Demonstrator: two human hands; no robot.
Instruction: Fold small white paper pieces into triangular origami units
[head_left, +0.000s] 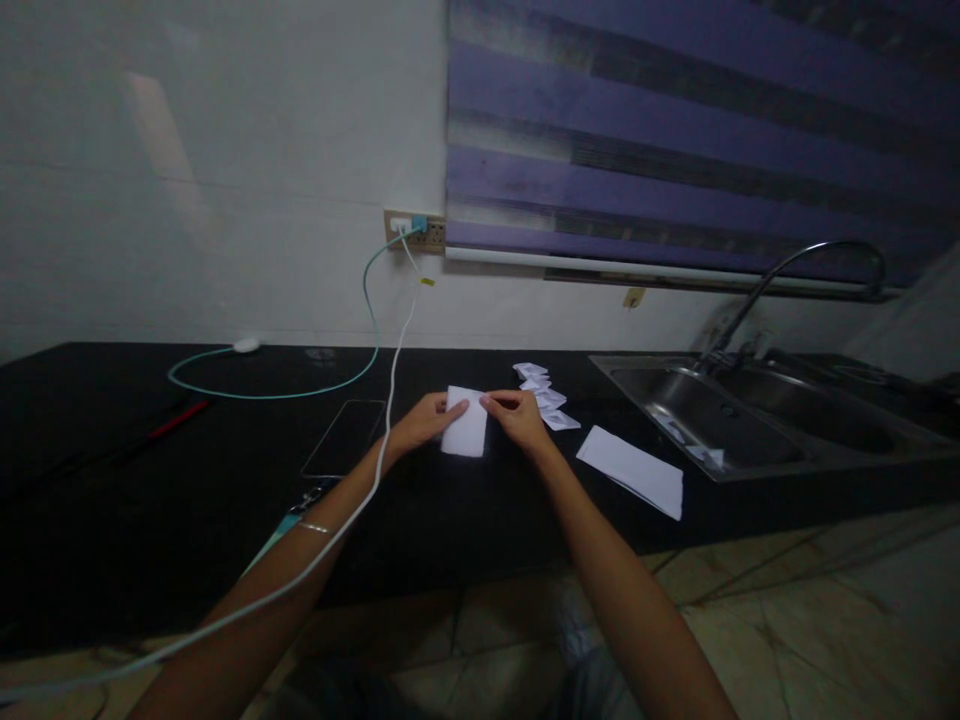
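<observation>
Between my two hands a small white sheet of paper [465, 430] is held just over the black counter, tilted towards me. My left hand [429, 420] pinches its left edge, thumb on the front face. At the upper right corner my right hand [516, 414] grips the paper between thumb and fingertips. Just past my right hand lies a row of several small folded white paper pieces [544, 393]. Off to the right rests a stack of white paper strips [634, 470], lying flat at a slant.
A phone [345, 440] lies left of my left forearm. A white cable runs from the wall socket [415, 231] across that forearm. A teal cable [277, 396] loops over the counter [420, 530]. Far left is a red stick [178, 419]; a steel sink [720, 420] sits right.
</observation>
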